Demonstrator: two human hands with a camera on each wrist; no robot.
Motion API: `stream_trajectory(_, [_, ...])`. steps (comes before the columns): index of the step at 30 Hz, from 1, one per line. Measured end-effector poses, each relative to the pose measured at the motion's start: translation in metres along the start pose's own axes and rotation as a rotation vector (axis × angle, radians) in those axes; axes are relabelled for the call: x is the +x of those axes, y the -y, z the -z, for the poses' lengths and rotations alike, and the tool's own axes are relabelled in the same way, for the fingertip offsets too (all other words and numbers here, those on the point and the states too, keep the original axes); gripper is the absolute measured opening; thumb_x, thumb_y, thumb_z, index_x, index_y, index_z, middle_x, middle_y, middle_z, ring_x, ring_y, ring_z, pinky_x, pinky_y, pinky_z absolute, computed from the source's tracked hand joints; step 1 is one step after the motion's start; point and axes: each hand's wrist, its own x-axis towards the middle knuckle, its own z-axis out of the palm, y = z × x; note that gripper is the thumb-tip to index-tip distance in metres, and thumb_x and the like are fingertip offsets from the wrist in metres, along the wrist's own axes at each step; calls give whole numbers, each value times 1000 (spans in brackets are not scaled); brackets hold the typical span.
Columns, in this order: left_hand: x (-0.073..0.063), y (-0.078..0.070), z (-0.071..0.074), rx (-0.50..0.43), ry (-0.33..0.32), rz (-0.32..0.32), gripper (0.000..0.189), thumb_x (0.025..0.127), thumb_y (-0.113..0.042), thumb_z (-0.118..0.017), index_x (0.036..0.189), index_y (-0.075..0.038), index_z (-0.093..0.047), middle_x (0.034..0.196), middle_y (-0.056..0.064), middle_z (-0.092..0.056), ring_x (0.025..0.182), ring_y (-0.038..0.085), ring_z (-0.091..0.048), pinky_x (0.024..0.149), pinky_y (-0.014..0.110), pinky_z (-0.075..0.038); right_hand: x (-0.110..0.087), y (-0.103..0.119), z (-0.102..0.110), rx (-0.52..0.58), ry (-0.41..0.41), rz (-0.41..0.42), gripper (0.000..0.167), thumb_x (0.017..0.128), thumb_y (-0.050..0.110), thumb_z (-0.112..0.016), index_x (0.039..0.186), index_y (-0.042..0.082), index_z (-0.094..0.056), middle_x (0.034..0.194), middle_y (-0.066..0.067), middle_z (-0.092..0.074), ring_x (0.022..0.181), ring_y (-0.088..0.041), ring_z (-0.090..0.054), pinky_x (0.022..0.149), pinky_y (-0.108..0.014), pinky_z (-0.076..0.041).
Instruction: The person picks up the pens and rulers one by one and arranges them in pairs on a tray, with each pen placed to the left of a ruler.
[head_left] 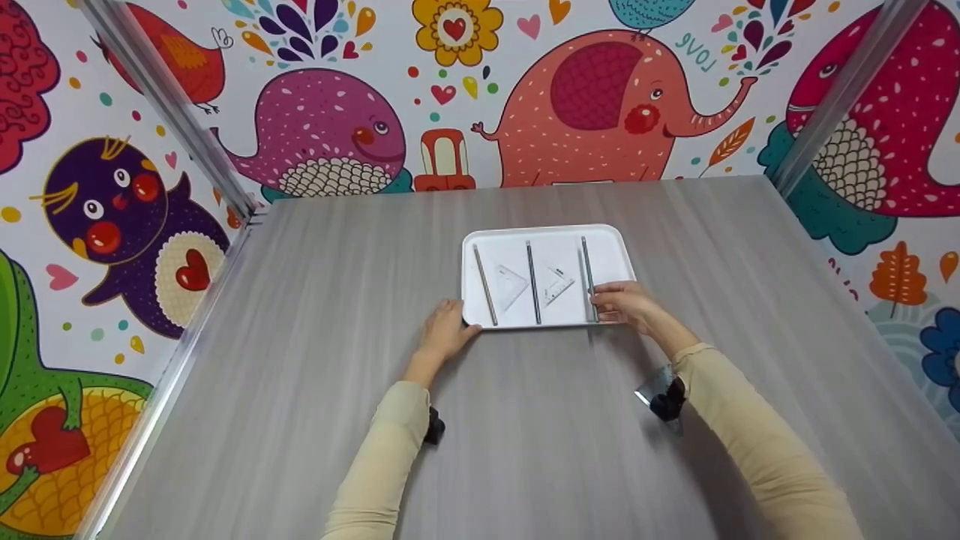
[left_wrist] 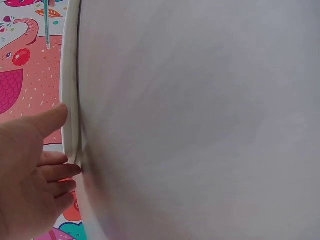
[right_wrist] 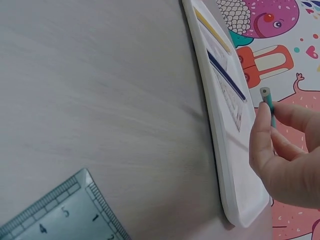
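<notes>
A white tray (head_left: pixel 622 262) lies on the table, and my left hand (head_left: pixel 444 330) holds its near left corner. In the left wrist view, the thumb of that hand (left_wrist: pixel 25 175) touches the rim while the other fingers bend beside the corner. My right hand (head_left: pixel 626 304) pinches a green pencil (right_wrist: pixel 267 97) between thumb and fingers over the tray's right part. A yellow pencil (head_left: pixel 485 285) lies in the tray at the left, a dark blue pencil (head_left: pixel 533 281) in the middle. Two clear set squares lie between the pencils, one left (head_left: pixel 511 285) and one right (head_left: pixel 559 285).
Near the right wrist is a see-through piece with ruler markings (right_wrist: pixel 65 212); whether it touches the table (head_left: pixel 337 300) I cannot tell. Patterned walls (head_left: pixel 450 97) and metal posts (head_left: pixel 847 97) border the table. Each wrist carries a black device (head_left: pixel 667 401).
</notes>
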Motion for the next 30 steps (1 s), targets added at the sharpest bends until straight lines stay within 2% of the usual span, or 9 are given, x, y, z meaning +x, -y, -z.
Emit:
stream_trajectory(12, [0,-1,1,-2,6,4,47,83,-29,-65,115,3,-54,115,20,-55,110,32,-50,95,41,-40,0,12,-19,-92,-83,15,41,85,-2,-52,121,-18,-39,70,2,-55,61,-7,-56,57,-17,-51])
stream_trajectory(15, [-1,-1,1,0,4,-1,47,83,-29,-65,116,3,-54,116,20,-55,112,32,-49,96,41,-39,6,10,-20,-127,-99,21,43,85,-2,-53,122,-17,-40,72,1,-57,61,-6,-56,55,-18,-51])
stream_trajectory(17, [-1,-1,1,-1,5,0,48,84,-30,-64,117,4,-53,117,20,-55,114,32,-48,97,41,-38,15,4,-18,-157,-111,30,43,84,0,-54,122,-16,-41,75,-1,-59,62,-6,-56,57,-19,-51])
stream_trajectory(20, [-1,-1,1,-11,9,-1,50,84,-30,-63,120,4,-51,119,21,-54,116,33,-46,99,41,-36,41,-13,-7,-163,-111,51,41,81,3,-60,118,-11,-48,79,-4,-61,65,-8,-57,61,-22,-53])
stream_trajectory(22, [-2,0,1,-13,6,-10,50,85,-30,-63,119,4,-51,118,21,-54,114,32,-47,98,41,-37,68,-32,7,-105,-69,115,33,77,4,-65,106,-8,-56,77,-7,-63,63,-11,-59,57,-23,-53])
stream_trajectory(24, [-2,0,0,-13,-3,-22,48,84,-29,-63,118,4,-52,115,20,-55,111,32,-49,96,42,-39,81,-40,13,-98,-69,117,30,75,5,-67,101,-6,-58,77,-8,-63,63,-13,-59,57,-26,-53])
stream_trajectory(27, [-2,-1,1,-3,-16,-31,47,84,-29,-64,115,4,-54,110,19,-56,107,31,-51,92,41,-41,76,-36,6,-159,-129,112,27,75,4,-65,99,-7,-57,73,-8,-61,59,-12,-59,54,-26,-53])
stream_trajectory(29, [-2,-1,1,-2,-19,-29,47,83,-30,-64,115,4,-54,110,20,-56,107,32,-51,92,42,-41,54,-19,-8,-246,-206,49,30,79,2,-61,106,-10,-54,73,-6,-59,58,-10,-56,55,-25,-53])
stream_trajectory(30, [-2,-1,1,-5,-17,-29,48,84,-30,-64,115,5,-54,111,20,-56,107,32,-51,92,42,-41,49,-15,-11,-259,-215,52,28,79,1,-59,104,-11,-54,70,-4,-57,56,-9,-55,53,-24,-52])
